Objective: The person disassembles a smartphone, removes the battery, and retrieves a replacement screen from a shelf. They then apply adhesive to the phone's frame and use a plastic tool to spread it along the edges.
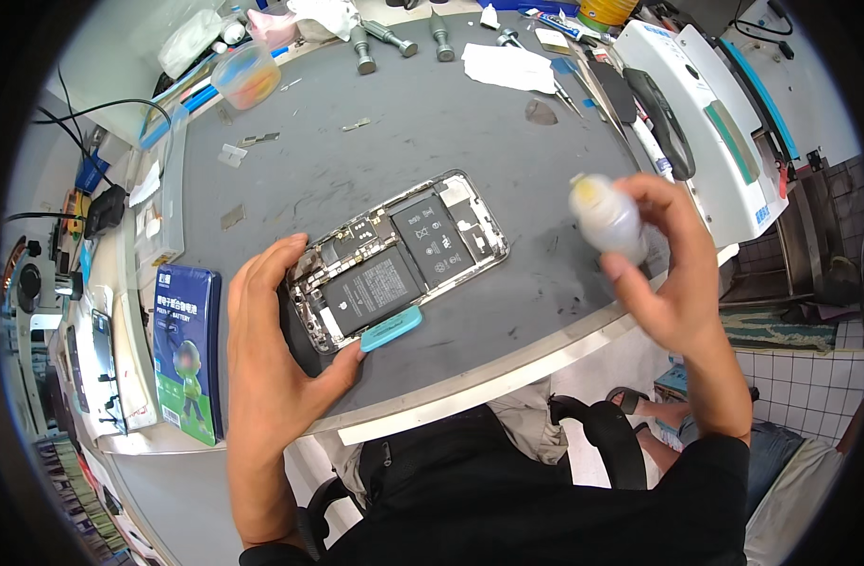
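Observation:
An opened smartphone [380, 283] lies tilted on the grey mat, its black batteries and circuit boards bare. My left hand [272, 349] is closed around its left end, fingers along the far edge and thumb at the near edge. By that thumb a flat turquoise plastic piece [391, 328] lies against the phone's near edge; the thumb tip seems to touch it. To the right of the phone, my right hand [672, 274] is wrapped round a small whitish plastic bottle [606, 217] with a yellowish top. The bottle is slightly blurred and held above the mat.
Small metal plates [232, 217] are scattered on the mat [328, 151]. A blue battery box [187, 349] stands left of my left hand. Along the back are grey metal screwdrivers [441, 38], a round plastic tub [246, 75] and white paper [507, 71]. A white machine [696, 113] borders the right.

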Available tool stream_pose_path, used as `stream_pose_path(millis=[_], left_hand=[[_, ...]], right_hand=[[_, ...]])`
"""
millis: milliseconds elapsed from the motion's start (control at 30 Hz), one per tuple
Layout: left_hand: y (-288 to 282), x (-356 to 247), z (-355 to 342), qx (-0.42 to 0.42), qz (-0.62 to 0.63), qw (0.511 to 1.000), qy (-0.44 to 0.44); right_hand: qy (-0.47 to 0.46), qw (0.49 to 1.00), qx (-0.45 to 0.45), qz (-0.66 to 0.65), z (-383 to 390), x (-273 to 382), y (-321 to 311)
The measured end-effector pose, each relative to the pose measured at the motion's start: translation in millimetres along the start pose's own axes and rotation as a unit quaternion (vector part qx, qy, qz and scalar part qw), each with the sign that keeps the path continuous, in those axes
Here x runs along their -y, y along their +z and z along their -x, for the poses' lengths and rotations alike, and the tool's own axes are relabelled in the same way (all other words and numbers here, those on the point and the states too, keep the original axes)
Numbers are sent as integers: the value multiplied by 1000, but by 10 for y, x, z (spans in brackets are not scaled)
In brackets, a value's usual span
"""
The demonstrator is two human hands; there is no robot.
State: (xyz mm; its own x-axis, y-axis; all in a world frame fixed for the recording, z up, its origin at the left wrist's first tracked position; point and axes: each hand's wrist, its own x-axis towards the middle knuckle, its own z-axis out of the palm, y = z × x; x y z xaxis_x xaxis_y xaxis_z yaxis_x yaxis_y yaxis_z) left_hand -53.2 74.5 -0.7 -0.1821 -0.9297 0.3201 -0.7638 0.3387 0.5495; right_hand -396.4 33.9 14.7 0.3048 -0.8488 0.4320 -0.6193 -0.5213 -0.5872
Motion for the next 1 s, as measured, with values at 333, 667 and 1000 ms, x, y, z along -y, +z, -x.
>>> stream_pose_path(millis=[333, 667, 1000], left_hand=[[-13, 84, 27, -10, 1, 999, 32], [35, 52, 63, -38, -4, 999, 29], [54, 77, 88, -59, -3, 997, 41]], right_hand=[[134, 978, 28, -156, -234, -278, 199], [-251, 961, -14, 119, -97, 603, 534], [-323, 939, 7, 121, -173, 695, 998]])
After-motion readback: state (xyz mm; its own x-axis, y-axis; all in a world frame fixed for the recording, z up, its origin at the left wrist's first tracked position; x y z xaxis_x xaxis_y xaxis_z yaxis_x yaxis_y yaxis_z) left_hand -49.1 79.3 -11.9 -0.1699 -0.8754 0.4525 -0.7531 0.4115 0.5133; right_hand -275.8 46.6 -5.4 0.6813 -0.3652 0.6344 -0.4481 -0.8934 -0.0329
